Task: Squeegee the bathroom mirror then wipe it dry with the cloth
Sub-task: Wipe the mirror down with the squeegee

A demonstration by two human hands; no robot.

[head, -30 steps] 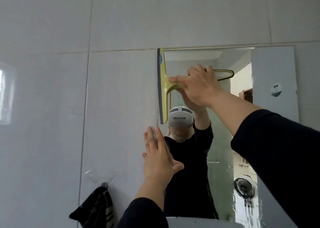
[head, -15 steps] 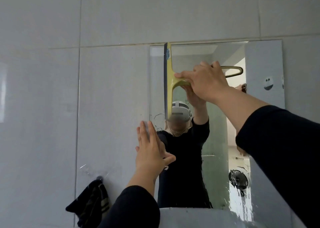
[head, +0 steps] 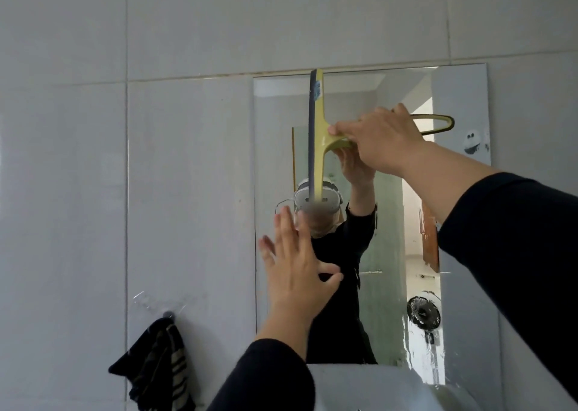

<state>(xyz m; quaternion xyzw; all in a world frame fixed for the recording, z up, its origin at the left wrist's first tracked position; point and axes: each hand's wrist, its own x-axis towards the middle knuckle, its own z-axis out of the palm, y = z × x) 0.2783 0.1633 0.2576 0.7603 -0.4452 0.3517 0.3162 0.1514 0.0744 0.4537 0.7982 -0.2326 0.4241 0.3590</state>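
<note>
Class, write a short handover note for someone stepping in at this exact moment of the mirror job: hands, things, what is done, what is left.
Right hand: gripping the yellow squeegee by its handle, blade upright on the mirror, near the top.
Left hand: open, empty, at the mirror's left edge.
Cloth: hanging on the wall hook, lower left, untouched.
Done: squeegeeing underway.
Left: wet streaks at lower right; finish squeegeeing, then wipe dry.

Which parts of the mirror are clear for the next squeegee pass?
Free: mirror glass right of the squeegee, up to the sticker. Crowded: lower left, where the left hand is spread; the right hand grips the handle.
</note>
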